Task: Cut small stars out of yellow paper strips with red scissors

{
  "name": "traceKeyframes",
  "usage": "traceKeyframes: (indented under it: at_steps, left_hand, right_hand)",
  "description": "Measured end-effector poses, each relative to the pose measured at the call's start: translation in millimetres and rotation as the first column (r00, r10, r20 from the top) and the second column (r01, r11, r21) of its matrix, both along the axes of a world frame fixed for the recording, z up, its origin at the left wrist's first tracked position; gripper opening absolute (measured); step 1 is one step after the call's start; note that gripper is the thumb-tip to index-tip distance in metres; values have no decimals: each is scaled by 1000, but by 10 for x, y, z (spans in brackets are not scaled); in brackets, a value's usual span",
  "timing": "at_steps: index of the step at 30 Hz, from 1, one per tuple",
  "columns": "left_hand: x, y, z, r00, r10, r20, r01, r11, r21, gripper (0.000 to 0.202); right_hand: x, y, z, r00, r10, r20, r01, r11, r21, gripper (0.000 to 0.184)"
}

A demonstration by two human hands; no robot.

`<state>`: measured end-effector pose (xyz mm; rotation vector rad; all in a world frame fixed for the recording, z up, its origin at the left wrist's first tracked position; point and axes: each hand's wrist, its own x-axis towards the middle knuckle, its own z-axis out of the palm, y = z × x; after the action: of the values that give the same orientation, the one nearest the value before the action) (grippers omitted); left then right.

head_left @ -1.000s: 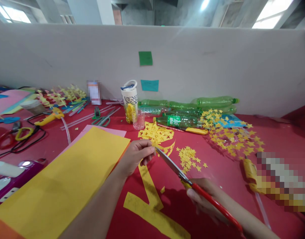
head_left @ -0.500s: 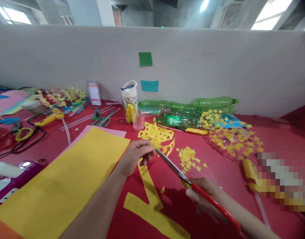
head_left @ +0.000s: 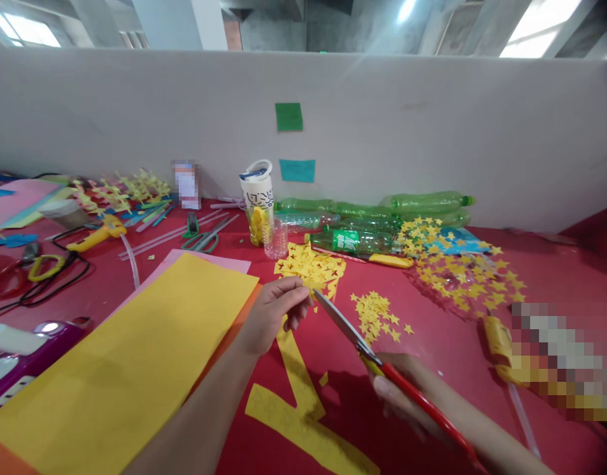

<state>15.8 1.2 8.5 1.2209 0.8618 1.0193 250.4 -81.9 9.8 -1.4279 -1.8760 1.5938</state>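
My left hand pinches a small piece of yellow paper above the red table. My right hand grips red-handled scissors whose blades point up and left, their tips at the paper by my left fingers. A long yellow paper strip lies on the table under both hands. A small heap of yellow cut-out stars lies just right of the blades.
A large yellow sheet covers the near left. Green bottles, a cup and a punched yellow sheet lie behind. More stars are scattered right, by a yellow glue gun. Tools and cables crowd the far left.
My left hand has turned the small paper piece slightly and moved a little down; the scissors stay at it with their blades shifted slightly.
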Motion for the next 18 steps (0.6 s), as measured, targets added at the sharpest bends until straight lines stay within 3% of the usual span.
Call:
traceKeyframes:
  at_steps: [13, 18]
  left_hand:
    - [50, -35, 43, 989, -16, -146, 26, 998, 63, 26]
    - [82, -67, 41, 991, -9, -134, 16, 999, 46, 26]
  right_hand:
    - [-20, 20, -10, 1000, -13, 2, 13, 999, 42, 55]
    - [-22, 18, -8, 1000, -3, 9, 3, 997, 77, 51]
